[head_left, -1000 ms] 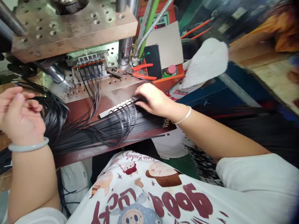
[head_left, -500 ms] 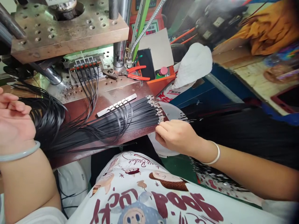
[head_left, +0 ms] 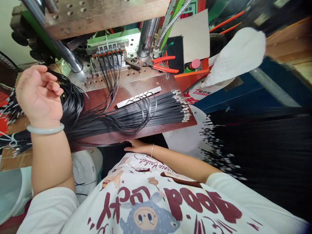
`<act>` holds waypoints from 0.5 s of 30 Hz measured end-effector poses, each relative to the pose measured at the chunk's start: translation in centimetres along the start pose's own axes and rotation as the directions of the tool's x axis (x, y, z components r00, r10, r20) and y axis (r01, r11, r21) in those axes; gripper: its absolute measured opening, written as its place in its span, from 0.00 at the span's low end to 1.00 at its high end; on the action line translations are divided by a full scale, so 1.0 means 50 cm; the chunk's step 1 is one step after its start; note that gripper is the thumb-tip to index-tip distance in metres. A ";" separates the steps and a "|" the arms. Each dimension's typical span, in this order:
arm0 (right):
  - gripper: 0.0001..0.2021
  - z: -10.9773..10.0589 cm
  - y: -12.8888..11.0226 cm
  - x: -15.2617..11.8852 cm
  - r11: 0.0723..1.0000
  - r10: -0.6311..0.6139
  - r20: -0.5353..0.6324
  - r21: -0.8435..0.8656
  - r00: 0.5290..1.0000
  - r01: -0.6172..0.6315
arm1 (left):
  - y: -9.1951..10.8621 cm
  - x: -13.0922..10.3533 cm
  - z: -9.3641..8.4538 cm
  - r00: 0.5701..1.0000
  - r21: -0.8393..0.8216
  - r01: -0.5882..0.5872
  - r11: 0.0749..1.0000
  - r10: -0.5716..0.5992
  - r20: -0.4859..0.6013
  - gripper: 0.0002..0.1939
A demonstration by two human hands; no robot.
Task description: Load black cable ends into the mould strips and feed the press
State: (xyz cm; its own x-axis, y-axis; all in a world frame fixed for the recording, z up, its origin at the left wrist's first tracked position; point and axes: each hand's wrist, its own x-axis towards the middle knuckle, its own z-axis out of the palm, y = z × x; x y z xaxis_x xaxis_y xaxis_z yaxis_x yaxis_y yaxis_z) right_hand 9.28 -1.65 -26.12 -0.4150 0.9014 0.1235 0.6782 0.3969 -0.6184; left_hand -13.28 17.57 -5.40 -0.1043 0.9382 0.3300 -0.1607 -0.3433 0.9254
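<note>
My left hand (head_left: 40, 96) is raised beside the press, palm up, its fingers loosely bent and apart with nothing in them. A looped bundle of black flat cables (head_left: 73, 100) lies just behind it. My right hand (head_left: 137, 145) is low at the front edge of the brown board (head_left: 170, 128), near my lap; its visible fingers are spread and some are hidden. On the board lies a fan of black cables (head_left: 168, 109) with metal connector ends (head_left: 184, 107). Across them rests a white strip (head_left: 138, 97) with several cables curving from it.
A press die (head_left: 108, 53) holds a white frame with several black cables. Red-handled pliers (head_left: 165, 64), a phone (head_left: 175, 52) and a pink button (head_left: 195, 63) sit to its right. Many black cables (head_left: 255, 139) hang at right. White buckets (head_left: 85, 162) stand below.
My right hand has left the connector ends and moved left and down to the board's front edge. My left hand has shifted right and up in view. The camera view has turned.
</note>
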 end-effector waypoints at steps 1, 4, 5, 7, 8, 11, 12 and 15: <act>0.09 -0.005 -0.007 -0.002 0.999 0.002 0.006 0.039 1.000 -0.002 | 0.001 0.000 0.000 1.000 -0.003 0.012 1.000 -0.012 0.002 0.06; 0.13 -0.069 -0.016 -0.054 0.999 -0.017 -0.043 0.041 0.999 0.018 | 0.004 -0.001 -0.002 0.998 -0.007 0.051 0.999 -0.051 -0.022 0.05; 0.14 -0.104 -0.015 -0.080 0.999 -0.037 -0.078 0.009 0.996 0.038 | 0.006 -0.002 -0.002 0.998 -0.014 0.061 0.998 -0.062 -0.026 0.06; 0.15 -0.189 -0.008 -0.134 0.989 -0.118 -0.129 -0.104 0.985 0.105 | 0.010 -0.005 -0.002 0.997 -0.045 0.070 0.997 -0.071 -0.020 0.09; 0.16 -0.234 -0.004 -0.156 0.972 -0.174 -0.134 -0.183 0.976 0.148 | 0.012 -0.007 -0.001 0.998 -0.062 0.067 0.996 -0.068 -0.015 0.10; 0.14 -0.360 0.006 -0.180 0.838 -0.285 -0.076 -0.504 0.956 0.210 | 0.017 -0.014 0.004 0.998 -0.092 0.058 0.994 -0.057 0.012 0.11; 0.12 -0.392 0.009 -0.171 0.766 -0.273 -0.049 -0.615 0.961 0.186 | 0.019 -0.016 0.006 0.998 -0.093 0.058 0.994 -0.056 0.015 0.11; 0.13 -0.451 0.023 -0.107 0.585 -0.118 -0.046 -0.810 0.992 0.032 | 0.021 -0.020 0.010 0.998 -0.085 0.057 0.995 -0.056 0.006 0.09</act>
State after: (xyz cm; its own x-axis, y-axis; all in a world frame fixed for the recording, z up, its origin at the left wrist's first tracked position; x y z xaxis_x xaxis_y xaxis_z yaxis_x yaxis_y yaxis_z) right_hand 25.93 -2.13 -9.99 -0.4639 0.8553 0.2310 0.8749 0.4013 0.2712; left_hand -12.84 16.32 -4.65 -0.0894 0.9563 0.2785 -0.2493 -0.2922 0.9233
